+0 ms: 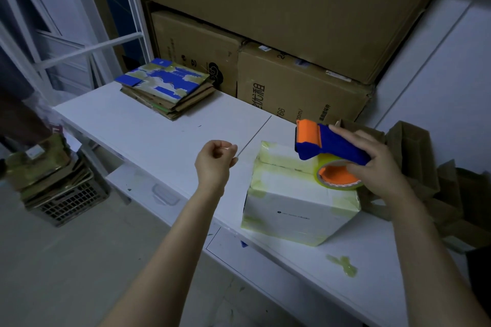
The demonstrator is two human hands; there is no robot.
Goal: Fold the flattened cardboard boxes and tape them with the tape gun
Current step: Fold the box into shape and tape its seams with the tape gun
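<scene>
On the white counter (159,135), right of centre, stands an assembled white box (300,202). Its top flaps are closed and yellowish tape runs along the top seam and the edges, so its contents cannot be seen. The right hand (377,167) grasps the tape gun (332,146), fingers wrapped round its blue body. The gun's orange front end points away from the person. Its orange-cored tape roll (337,175) sits over the box's top right corner; whether the roll touches the box cannot be told. The left hand (216,159) is raised above the counter to the left of the box and apart from it. Its fingers are curled in toward the thumb, and nothing is visible in its grip.

A stack of flattened boxes (167,87) lies at the counter's far left end, the top one printed in blue and gold. Large brown cartons (292,34), all closed, are stacked against the wall behind the counter. Loose brown cardboard pieces (425,167) are heaped on the counter just to the right of the white box. A crumpled tape scrap (342,265) lies on the counter near the front edge. On the floor at left, a dark mesh crate (66,204) holds flattened cardboard piled above its rim.
</scene>
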